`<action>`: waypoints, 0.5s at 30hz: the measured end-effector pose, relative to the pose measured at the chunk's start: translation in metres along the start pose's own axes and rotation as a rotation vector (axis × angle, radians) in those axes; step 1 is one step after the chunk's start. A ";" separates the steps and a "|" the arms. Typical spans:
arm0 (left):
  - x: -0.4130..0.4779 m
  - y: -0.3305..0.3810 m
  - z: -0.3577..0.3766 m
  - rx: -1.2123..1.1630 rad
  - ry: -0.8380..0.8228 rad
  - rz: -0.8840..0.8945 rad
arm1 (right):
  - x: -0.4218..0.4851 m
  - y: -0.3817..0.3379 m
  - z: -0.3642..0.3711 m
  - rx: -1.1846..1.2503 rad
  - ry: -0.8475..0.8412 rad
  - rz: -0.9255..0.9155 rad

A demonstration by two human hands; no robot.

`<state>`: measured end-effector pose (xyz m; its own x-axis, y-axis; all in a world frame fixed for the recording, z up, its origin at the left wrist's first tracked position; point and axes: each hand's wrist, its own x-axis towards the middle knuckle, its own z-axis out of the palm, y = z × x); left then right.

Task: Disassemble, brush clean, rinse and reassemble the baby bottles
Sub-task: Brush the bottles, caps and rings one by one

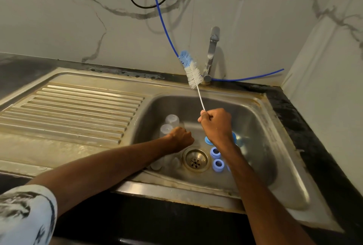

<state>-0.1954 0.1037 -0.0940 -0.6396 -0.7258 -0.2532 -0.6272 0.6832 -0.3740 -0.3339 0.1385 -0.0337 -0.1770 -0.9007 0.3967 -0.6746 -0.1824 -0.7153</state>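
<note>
Over the steel sink (pixel 275 166) the bottle brush (pixel 193 74) points up, its wire pinched in the right grip (pixel 217 125). The left grip (pixel 181 138) curls by the clear bottles (pixel 167 127); holding or not, I cannot tell. Blue rings (pixel 218 164) lie near the drain (pixel 195 159).

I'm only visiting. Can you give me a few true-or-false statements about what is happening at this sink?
1. The right hand holds the brush by its thin handle. True.
2. The brush is inside a bottle. False: it is raised in the air near the tap.
3. Blue rings lie in the sink beside the drain. True.
4. The left hand is up at the tap. False: it is down in the sink by the clear bottles.
</note>
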 end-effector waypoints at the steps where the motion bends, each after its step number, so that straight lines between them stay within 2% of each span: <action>1: 0.001 0.000 0.000 0.000 -0.003 0.006 | 0.000 0.000 0.000 0.002 0.001 -0.001; 5: -0.001 -0.004 -0.011 -0.039 0.019 0.002 | 0.001 -0.001 -0.002 0.008 -0.004 0.000; 7: -0.003 -0.012 -0.020 -0.179 0.077 -0.030 | 0.000 -0.003 -0.002 0.010 -0.003 -0.003; 12: -0.013 -0.033 -0.033 -0.759 0.256 -0.195 | -0.003 -0.001 -0.004 0.030 -0.007 0.035; 15: -0.028 -0.037 -0.043 -1.405 0.261 -0.223 | -0.010 -0.003 -0.011 0.070 -0.017 0.027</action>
<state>-0.1738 0.1023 -0.0350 -0.4372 -0.8955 -0.0831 -0.5344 0.1844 0.8248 -0.3383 0.1528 -0.0292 -0.1823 -0.9120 0.3674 -0.6182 -0.1843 -0.7641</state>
